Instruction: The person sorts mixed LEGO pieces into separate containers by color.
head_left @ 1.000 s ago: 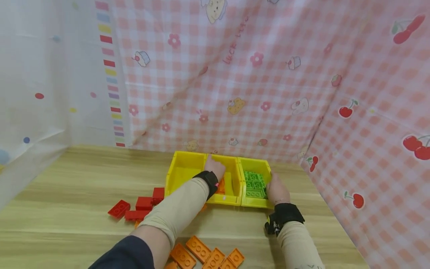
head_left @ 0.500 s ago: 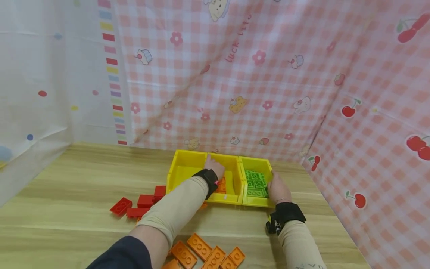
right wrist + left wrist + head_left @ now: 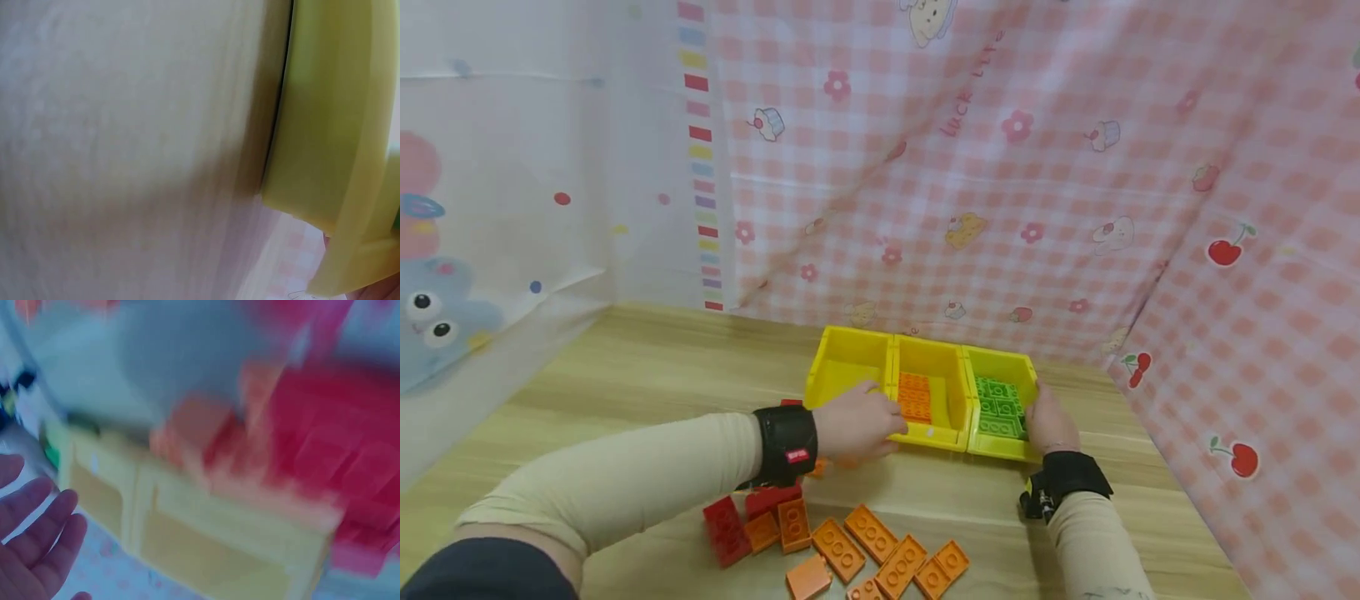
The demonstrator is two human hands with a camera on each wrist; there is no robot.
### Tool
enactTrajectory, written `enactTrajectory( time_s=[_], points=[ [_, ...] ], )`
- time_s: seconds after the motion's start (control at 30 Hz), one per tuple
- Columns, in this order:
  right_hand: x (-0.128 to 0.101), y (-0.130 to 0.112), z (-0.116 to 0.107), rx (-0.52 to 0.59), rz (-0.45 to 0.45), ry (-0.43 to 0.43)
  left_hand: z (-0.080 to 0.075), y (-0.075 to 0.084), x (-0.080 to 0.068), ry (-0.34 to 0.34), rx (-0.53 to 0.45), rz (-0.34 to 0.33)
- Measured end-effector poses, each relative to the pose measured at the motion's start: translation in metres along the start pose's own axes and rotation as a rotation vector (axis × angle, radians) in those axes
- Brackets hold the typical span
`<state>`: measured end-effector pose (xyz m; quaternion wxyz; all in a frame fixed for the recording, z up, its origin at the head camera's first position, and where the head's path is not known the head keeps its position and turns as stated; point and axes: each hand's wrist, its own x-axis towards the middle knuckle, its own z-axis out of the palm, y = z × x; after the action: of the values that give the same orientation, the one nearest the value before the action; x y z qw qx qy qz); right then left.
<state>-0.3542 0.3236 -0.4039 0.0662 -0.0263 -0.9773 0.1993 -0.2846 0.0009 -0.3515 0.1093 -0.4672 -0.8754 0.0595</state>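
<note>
My left hand (image 3: 859, 421) hovers by the front of the left yellow bin (image 3: 850, 375), reaching over its front edge toward the middle bin (image 3: 932, 354). Its fingers (image 3: 56, 525) are loosely spread and hold nothing in the left wrist view. Orange toy bricks (image 3: 914, 397) lie together inside the middle bin. At the right end, my right hand (image 3: 1051, 421) grips the side wall of the right yellow bin (image 3: 1000, 360), which contains green toy bricks (image 3: 997, 408). In the right wrist view that bin's wall (image 3: 319, 112) hides most of the right hand.
Several loose orange bricks (image 3: 901, 567) lie on the wooden table (image 3: 970, 517) in front of the bins. Red bricks (image 3: 726, 532) lie to their left, partly under the left forearm. A checked cloth (image 3: 880, 192) hangs behind the bins.
My left hand has come out of the middle bin toward the left and nearer, uncovering the orange bricks inside. My right hand stays at the right bin. The head view has turned left.
</note>
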Motion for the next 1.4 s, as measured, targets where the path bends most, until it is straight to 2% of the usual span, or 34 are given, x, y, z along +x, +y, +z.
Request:
enactTrajectory(
  time_s=[0.13,0.3,0.4,0.5,0.73,0.83,0.9,0.97,1.07,1.13,1.27,1.4],
  points=[
    [0.000,0.002,-0.003,-0.008,-0.001,-0.011,0.005,0.019,-0.032,-0.058,0.014,0.127],
    [0.000,0.000,-0.003,-0.012,0.015,-0.011,0.020,0.034,-0.049,-0.064,0.147,0.207],
    [0.000,-0.003,-0.001,0.001,0.026,-0.013,0.026,0.039,-0.053,-0.088,0.195,0.209],
    [0.001,-0.002,0.000,0.021,0.044,-0.018,0.028,0.043,-0.050,-0.113,0.217,0.202],
    [0.002,-0.001,0.001,0.032,0.059,-0.014,0.024,0.041,-0.046,-0.139,0.188,0.170],
    [0.002,-0.002,0.000,0.036,0.061,-0.008,0.020,0.035,-0.039,-0.105,0.146,0.127],
    [0.003,-0.002,0.000,0.039,0.064,-0.007,0.016,0.030,-0.030,-0.053,0.124,0.086],
    [0.004,-0.003,0.000,0.038,0.066,-0.008,0.011,0.024,-0.017,0.013,0.112,0.034],
    [0.005,-0.003,-0.001,0.036,0.069,-0.011,0.006,0.015,0.006,0.097,0.148,-0.045],
    [0.004,-0.002,-0.001,0.031,0.069,-0.011,0.006,0.010,0.022,0.126,0.176,-0.094],
    [0.002,-0.003,-0.002,0.045,0.065,-0.006,0.013,0.003,0.045,0.103,0.209,-0.173],
    [-0.001,-0.006,-0.003,0.044,0.046,-0.008,0.021,0.001,0.056,0.012,0.194,-0.230]
  ],
)
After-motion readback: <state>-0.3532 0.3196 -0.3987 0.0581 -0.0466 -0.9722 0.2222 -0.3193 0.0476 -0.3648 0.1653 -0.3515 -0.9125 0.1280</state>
